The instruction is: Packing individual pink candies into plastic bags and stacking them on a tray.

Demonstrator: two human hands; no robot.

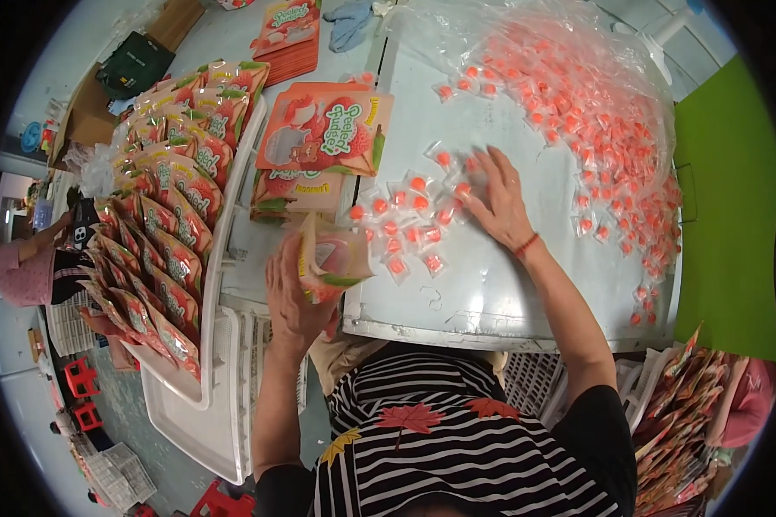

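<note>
My left hand (289,297) is closed around a pink snack pouch (317,269), keeping it upright at the table's near edge with its mouth gaping. Just right of the pouch's mouth lies a loose group of small wrapped candies (398,198), each orange-red in a clear packet. My right hand (502,205) rests palm down at the right side of this group, fingers spread, its fingertips by a few of the packets. Flat unfilled pouches (323,138) are stacked beyond my left hand. How full the held pouch is, I cannot tell.
A large heap of wrapped candies (599,142) spills from a clear plastic bag on the right. At left, a white tray (220,258) carries rows of filled pouches (177,189). More flat pouches (286,39) and a blue cloth (349,24) lie at the back. Another person (26,267) stands far left.
</note>
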